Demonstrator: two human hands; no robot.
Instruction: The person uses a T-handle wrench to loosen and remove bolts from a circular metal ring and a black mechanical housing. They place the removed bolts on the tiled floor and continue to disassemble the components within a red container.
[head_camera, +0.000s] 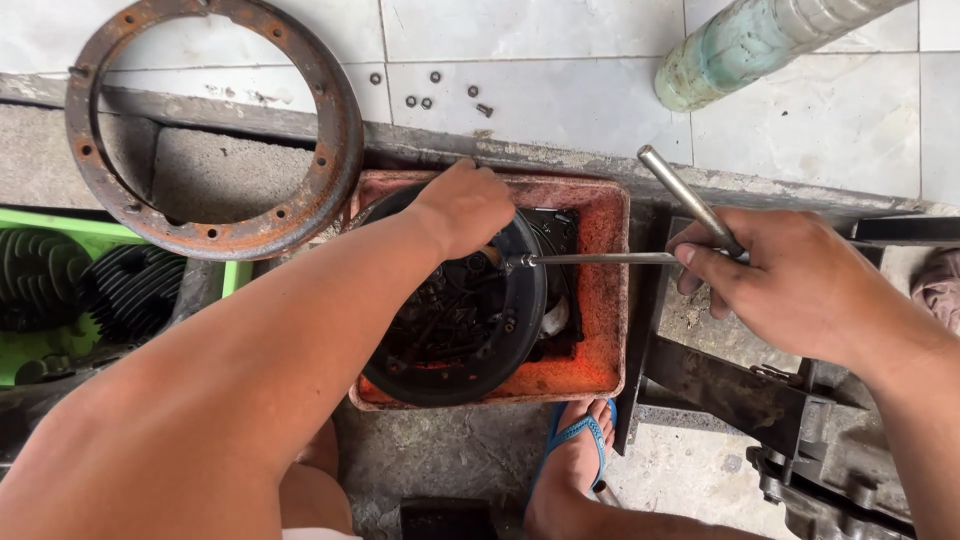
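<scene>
A worn concrete floor meets pale floor tiles (560, 100) along a raised kerb, seen from above by a person crouching over a repair job.

At nine o'clock a green crate (60, 232) holds dark finned cylinders (70, 285). Just above it, at ten o'clock, a rusty ring (215, 125) with bolt holes leans across the kerb. On the tiles at twelve o'clock lie small nuts (425, 95), scattered loosely.

In the centre sits a red tray (605, 290), its paint stained and worn. Inside it stands a black round wheel part (470, 310), its hollow filled with dark greasy pieces. The left hand (462, 205) comes in from seven o'clock along a bare forearm and rests palm down on the top rim of the part, fingers curled over its far edge and pressing it steady.

A T-handle wrench (620, 258) reaches in level from three o'clock, its tip touching the part near the rim, just under the left hand. The right hand (775, 275) is closed tight around the wrench where shaft and crossbar meet; the crossbar sticks up toward one o'clock.

At one o'clock a greenish pipe (740, 45) lies tilted on the tiles. At six o'clock a foot in a blue sandal (575, 440) stands on the concrete. At four o'clock a grey metal frame (760, 400) lies beside the tray.
</scene>
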